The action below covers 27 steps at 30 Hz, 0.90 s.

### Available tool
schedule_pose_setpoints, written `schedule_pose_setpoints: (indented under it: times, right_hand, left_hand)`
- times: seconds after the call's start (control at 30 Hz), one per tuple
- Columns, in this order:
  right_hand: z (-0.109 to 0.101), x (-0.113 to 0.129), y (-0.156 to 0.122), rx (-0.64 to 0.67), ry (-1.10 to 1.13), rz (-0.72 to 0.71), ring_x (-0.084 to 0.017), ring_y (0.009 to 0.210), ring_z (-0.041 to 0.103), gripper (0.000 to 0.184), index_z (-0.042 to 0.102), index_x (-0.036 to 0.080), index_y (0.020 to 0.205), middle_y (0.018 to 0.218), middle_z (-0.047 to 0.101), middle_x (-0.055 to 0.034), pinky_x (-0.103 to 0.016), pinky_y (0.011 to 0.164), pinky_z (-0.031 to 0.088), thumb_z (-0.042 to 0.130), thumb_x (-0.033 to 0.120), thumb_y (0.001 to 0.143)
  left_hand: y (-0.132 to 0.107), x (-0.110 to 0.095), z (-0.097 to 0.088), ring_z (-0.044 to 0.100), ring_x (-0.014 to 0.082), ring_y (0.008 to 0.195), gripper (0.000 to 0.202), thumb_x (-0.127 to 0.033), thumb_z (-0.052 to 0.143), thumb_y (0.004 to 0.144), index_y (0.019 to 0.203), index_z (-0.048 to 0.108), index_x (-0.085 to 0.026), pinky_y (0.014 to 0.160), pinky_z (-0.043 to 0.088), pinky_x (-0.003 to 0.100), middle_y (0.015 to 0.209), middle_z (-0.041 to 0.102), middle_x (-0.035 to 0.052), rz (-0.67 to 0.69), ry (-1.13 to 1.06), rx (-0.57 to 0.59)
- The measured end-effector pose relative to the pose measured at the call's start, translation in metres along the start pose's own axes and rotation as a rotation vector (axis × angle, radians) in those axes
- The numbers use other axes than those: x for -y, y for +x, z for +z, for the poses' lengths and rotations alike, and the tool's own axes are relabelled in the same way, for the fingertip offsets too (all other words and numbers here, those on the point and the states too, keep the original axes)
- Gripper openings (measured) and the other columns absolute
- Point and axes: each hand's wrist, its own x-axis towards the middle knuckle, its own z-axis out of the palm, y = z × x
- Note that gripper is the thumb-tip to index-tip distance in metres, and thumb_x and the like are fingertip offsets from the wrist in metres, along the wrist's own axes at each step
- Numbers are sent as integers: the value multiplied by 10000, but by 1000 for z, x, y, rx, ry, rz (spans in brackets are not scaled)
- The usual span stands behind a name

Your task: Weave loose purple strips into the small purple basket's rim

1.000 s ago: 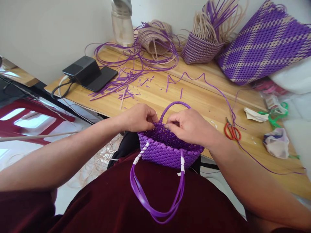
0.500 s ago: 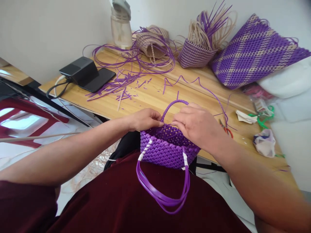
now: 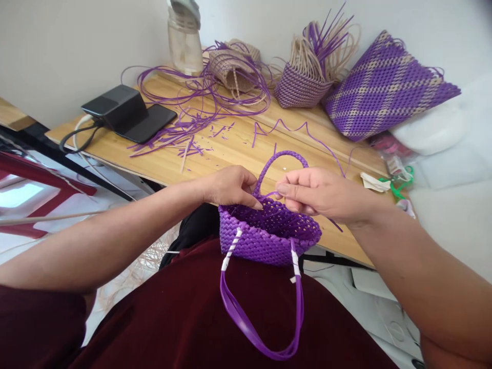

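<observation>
1. Nearest the wearer, a loop of loose purple strands [image 3: 299,312], bound at both ends with white wrapping [image 3: 231,249], hangs from the near rim over the shirt.
2. The small purple woven basket [image 3: 257,248] sits at the wearer's lap, against the surface [image 3: 215,169], mouth upward.
3. The left hand [image 3: 232,185] pinches the far rim, thumb inside the mouth, beside the foot of the braided handle [image 3: 282,155].
4. The right hand [image 3: 311,192] grips a thin purple strip [image 3: 270,194] between thumb and fingers. Half a second earlier it lay knuckles-up, closer to the left hand; it has since turned and drawn away, exposing the strip between them. This suggests tightening at the handle's foot, with the left hand as anchor.
5. Beyond lie cut scraps [image 3: 188,134] and a dark smartphone [image 3: 156,123].
6. Farthest, an unfinished basket [image 3: 298,84] stands beside a purple-and-beige checked basket [image 3: 380,87].
</observation>
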Motion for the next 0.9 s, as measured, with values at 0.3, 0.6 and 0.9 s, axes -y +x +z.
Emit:
schedule_pose_setpoints:
  times: [0.3,0.6,0.9]
  right_hand:
    - [-1,7,-27,180,-187,75,-92,486,513,33,676,188,793,582,598,32,-205,438,362,659,216,791]
    - [8,-1,1,-165,432,-34,-121,567,651,236,571,178,828,709,678,-28,-207,500,525,716,364,845]
    - [26,-17,23,-213,404,-98,-142,696,707,175,578,171,914,745,686,-12,-221,627,582,719,230,828]
  left_hand:
    - [-4,5,4,424,106,534,255,-397,670,705,629,578,-172,531,277,247,550,505,-43,-62,67,-34]
    - [2,5,9,413,110,561,265,-411,714,673,665,600,-171,537,272,253,574,475,-44,-7,37,-42]
    - [4,7,11,371,107,550,200,-353,642,722,722,663,-154,520,268,251,596,446,-29,-97,-134,7]
